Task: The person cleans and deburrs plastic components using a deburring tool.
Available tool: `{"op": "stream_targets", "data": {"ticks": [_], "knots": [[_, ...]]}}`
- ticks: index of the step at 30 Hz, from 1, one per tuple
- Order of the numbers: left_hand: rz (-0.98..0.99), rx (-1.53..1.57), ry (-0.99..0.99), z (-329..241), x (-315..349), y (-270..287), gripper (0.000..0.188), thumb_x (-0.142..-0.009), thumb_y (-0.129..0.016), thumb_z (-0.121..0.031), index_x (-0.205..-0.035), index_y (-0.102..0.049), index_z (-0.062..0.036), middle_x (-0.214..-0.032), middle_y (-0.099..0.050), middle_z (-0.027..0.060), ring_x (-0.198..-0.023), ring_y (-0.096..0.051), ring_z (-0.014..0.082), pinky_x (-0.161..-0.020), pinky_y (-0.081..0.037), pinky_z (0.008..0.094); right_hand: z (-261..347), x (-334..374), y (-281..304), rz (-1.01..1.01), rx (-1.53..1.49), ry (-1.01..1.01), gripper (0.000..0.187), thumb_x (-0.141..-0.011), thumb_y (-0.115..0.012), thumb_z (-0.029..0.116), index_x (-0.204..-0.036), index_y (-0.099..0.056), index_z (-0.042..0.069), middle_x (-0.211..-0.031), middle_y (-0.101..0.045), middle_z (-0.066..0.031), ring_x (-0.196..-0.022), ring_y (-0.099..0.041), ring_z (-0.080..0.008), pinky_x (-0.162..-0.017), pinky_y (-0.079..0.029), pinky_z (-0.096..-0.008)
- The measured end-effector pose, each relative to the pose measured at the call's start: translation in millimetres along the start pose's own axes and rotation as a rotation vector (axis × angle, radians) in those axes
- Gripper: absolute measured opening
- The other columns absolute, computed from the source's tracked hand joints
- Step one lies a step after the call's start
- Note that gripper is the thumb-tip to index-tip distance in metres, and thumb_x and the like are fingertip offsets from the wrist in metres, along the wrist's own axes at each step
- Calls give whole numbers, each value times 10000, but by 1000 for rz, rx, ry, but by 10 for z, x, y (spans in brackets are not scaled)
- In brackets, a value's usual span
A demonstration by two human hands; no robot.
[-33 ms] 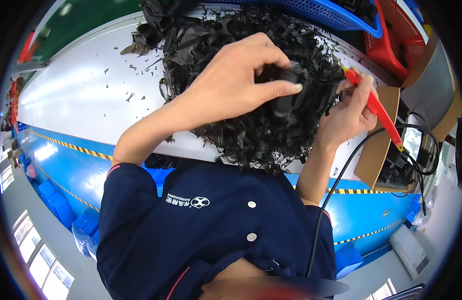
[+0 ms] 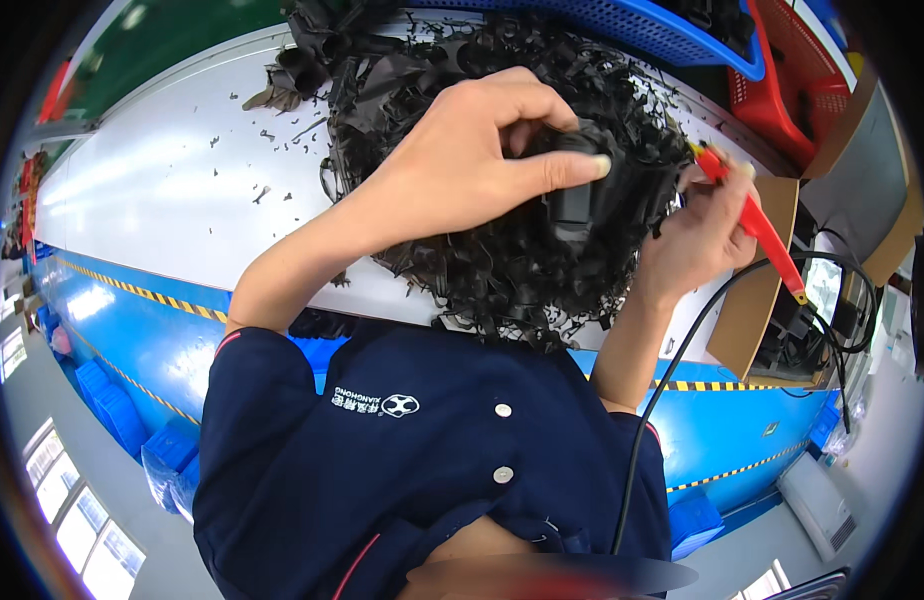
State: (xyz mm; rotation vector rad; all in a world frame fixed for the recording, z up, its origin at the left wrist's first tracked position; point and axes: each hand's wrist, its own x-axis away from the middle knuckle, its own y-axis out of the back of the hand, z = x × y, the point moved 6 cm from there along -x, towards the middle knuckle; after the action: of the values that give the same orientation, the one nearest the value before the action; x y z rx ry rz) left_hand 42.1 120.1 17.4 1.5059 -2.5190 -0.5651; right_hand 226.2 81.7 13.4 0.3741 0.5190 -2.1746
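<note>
A broad heap of tangled black plastic scraps and trimmings (image 2: 482,285) lies on a smooth white tabletop (image 2: 162,190). Over the middle of the heap, the left hand (image 2: 497,150) pinches a dark, blocky black plastic part (image 2: 572,200) between its thumb and curled fingers; the part's lower edges blend into the heap. At the heap's right edge, the right hand (image 2: 697,235) has its fingers wrapped around a slim red tool with yellow ends (image 2: 767,232), tilted, its upper end near the scraps. Behind the heap sits a perforated blue plastic basket (image 2: 642,35), behind and right of it a red plastic basket (image 2: 782,100), and to its right a brown cardboard box (image 2: 734,320).
</note>
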Motion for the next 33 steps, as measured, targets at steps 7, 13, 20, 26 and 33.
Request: {"op": "stream_targets", "data": {"ticks": [7,13,20,26,33], "knots": [[108,1061,442,92,80,-190,279,-860,-539,-282,-725,-540,-38,-592,-454,-26,-455,-370,36,-408,-283,185,277,123,-347,742,-361,45,303,-822,-499,284,-703,-625,36,-1218,-377,-332,-1184,-351,-402,-959,-283,-456],[189,1128,653,105,240,-353,323,-903,-449,-264,-670,-503,-46,-456,-400,-18,-332,-314,45,-308,-187,194,275,165,-293,535,-247,-52,244,-849,-473,160,-821,-558,-67,-919,-571,-290,-821,-591,-296,-732,-468,-339],[213,528,327,149,221,-364,172,-853,-427,-88,-761,-547,-6,-541,-494,18,-441,-461,80,-399,-322,205,184,173,-282,380,-148,27,119,-832,-512,52,-840,-545,-62,-779,-592,-195,-706,-577,-219,-666,-458,-275],[-158,609,74,45,235,-123,134,-816,-501,-39,-914,-569,22,-841,-558,30,-733,-503,59,-638,-415,221,142,175,-259,417,-152,-31,118,-836,-512,55,-847,-544,-59,-777,-593,-189,-697,-573,-206,-669,-457,-263],[-244,683,48,150,199,-280,232,-740,-690,-149,-850,-571,16,-767,-550,8,-684,-496,37,-620,-415,168,271,245,-364,464,67,300,79,-769,-569,-17,-838,-567,-53,-773,-597,-176,-685,-578,-213,-622,-464,-266]]}}
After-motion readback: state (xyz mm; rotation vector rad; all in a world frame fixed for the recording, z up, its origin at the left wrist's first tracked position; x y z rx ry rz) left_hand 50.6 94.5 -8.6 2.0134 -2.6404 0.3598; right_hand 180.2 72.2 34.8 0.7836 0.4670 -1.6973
